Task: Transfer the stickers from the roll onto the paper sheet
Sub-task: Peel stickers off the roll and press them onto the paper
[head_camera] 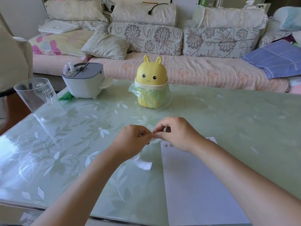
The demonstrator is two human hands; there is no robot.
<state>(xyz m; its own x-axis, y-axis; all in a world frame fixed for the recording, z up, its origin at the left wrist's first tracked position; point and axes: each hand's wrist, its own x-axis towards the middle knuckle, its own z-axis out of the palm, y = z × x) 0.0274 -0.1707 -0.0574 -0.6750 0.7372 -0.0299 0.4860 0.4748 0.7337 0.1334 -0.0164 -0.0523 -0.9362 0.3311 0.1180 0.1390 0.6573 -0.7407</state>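
Observation:
My left hand [132,141] holds a white sticker roll strip [143,163] whose loose tail curls down under the wrist onto the table. My right hand [176,133] pinches the strip's upper end with thumb and forefinger, right beside the left fingertips. Both hands hover just above the top left corner of a white paper sheet [195,185] lying flat on the table. Two small cartoon stickers [168,145] sit near the sheet's top edge, partly hidden by my right wrist.
The green glass table [73,160] carries a clear plastic cup [40,100] at far left, a grey tissue box [84,80] and a yellow bunny-shaped bin [152,84] lined with a green bag. A sofa [179,66] with cushions stands behind.

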